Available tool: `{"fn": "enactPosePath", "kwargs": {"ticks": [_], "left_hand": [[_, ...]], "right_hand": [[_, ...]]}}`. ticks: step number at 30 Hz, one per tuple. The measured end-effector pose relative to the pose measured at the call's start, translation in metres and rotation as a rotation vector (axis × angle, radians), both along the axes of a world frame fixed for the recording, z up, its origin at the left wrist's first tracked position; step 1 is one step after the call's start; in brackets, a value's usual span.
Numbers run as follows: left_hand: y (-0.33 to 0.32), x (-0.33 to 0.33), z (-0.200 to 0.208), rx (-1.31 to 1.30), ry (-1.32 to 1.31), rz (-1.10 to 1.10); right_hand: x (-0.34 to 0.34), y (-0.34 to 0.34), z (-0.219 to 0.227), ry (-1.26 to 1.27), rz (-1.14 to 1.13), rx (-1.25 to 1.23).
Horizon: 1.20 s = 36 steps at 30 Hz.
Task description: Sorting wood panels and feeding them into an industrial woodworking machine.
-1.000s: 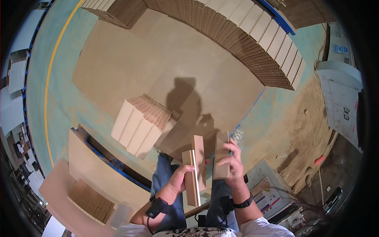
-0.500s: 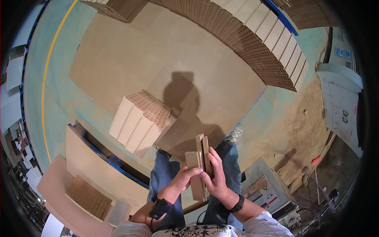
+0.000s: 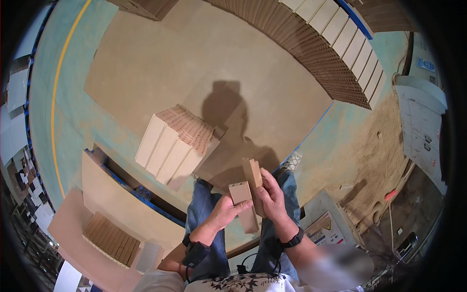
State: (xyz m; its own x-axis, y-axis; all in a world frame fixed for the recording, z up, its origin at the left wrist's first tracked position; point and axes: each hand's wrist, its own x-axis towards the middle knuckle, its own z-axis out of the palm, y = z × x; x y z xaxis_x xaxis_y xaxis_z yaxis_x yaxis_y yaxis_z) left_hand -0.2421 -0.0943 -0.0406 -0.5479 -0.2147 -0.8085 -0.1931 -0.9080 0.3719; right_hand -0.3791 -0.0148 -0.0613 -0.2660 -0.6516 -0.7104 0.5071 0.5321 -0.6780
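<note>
My left hand [image 3: 224, 211] grips a short wooden board [image 3: 240, 193] with small holes in its end, the thumb lying across its face. In my right hand [image 3: 274, 199] is a narrow grooved wooden strip [image 3: 251, 169], pinched between thumb and fingers. Whether this is one strip or two pressed together I cannot tell. Both pieces stand nearly upright above my knees, side by side and slightly tilted, their upper parts a little apart. The fingers behind the pieces are partly hidden.
A stack of drilled boards [image 3: 168, 146] stands on the brown sheet [image 3: 151, 68] ahead. A long row of stacked boards [image 3: 335, 41] curves along the far right. To the left are a board-topped pallet [image 3: 124, 190] and a strip bundle [image 3: 111, 239]; a grey cabinet [image 3: 421, 119] stands right.
The pieces, held close together before, have been drawn apart. My right hand has shifted slightly right with the strip, and my left hand now has its board alone.
</note>
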Motion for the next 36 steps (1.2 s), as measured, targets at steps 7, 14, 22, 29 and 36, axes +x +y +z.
{"fn": "enactPosePath", "kwargs": {"ticks": [7,14,22,29,36], "left_hand": [[0.008,0.008,-0.016,0.113,0.021,-0.174],[0.008,0.001,-0.014,-0.532,-0.107,-0.361],[-0.009,0.013,-0.021,-0.539,-0.295,-0.587],[0.025,-0.006,-0.003,-1.430,0.231,-1.335],[0.055,-0.007,-0.027,-1.629,0.841,-1.223]], "right_hand": [[0.001,-0.001,-0.001,0.227,0.223,-0.021],[-0.020,0.018,-0.024,-0.126,-0.028,0.130],[-0.043,0.031,-0.031,-0.096,-0.132,0.168],[-0.023,0.038,-0.040,-0.487,0.019,0.260],[0.028,0.066,-0.035,-0.598,0.207,0.107]]}}
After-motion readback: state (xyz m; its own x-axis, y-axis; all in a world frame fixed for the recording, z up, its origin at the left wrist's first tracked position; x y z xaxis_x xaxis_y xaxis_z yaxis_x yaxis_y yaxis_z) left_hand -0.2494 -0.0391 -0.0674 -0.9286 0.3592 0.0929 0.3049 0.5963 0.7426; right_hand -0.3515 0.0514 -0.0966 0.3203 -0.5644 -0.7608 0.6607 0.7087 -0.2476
